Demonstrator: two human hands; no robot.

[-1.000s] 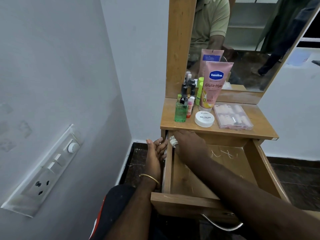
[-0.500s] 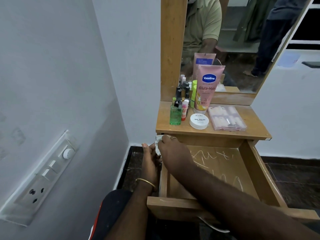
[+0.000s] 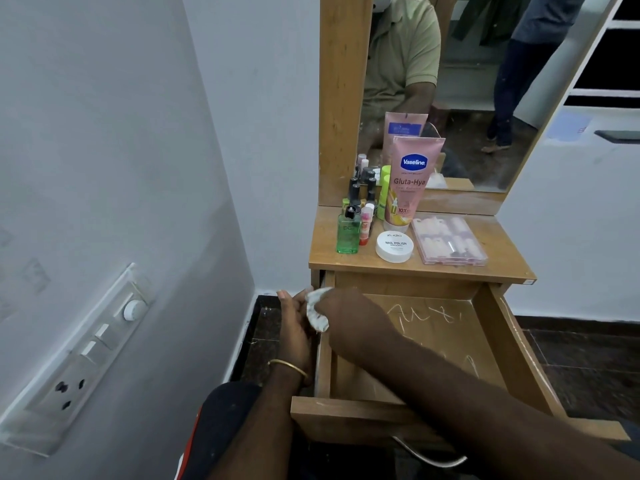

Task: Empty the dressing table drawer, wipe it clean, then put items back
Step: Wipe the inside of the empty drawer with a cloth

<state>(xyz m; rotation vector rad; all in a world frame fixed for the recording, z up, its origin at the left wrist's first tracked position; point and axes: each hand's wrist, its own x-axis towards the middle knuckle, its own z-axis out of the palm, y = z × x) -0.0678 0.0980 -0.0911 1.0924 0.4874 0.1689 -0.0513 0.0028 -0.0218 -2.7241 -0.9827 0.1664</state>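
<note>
A: Where is the drawer (image 3: 433,341) now, and what is inside?

B: It is pulled out fully under the tabletop (image 3: 502,258). I see only bare wood with pale scratch marks inside.

A: And the items?

B: They stand on the tabletop, I think to keep the drawer free for wiping: the Vaseline tube (image 3: 410,181), green bottle (image 3: 348,233), nail polish jar (image 3: 394,245) and pink case (image 3: 448,240).

A: What do the hands do?

B: The right hand (image 3: 349,313) has its grip closed on a white wipe (image 3: 317,311) at the drawer's back left corner. The left hand (image 3: 294,327) is just outside the left wall, touching the wipe; whether its grip is closed I cannot tell.
</note>
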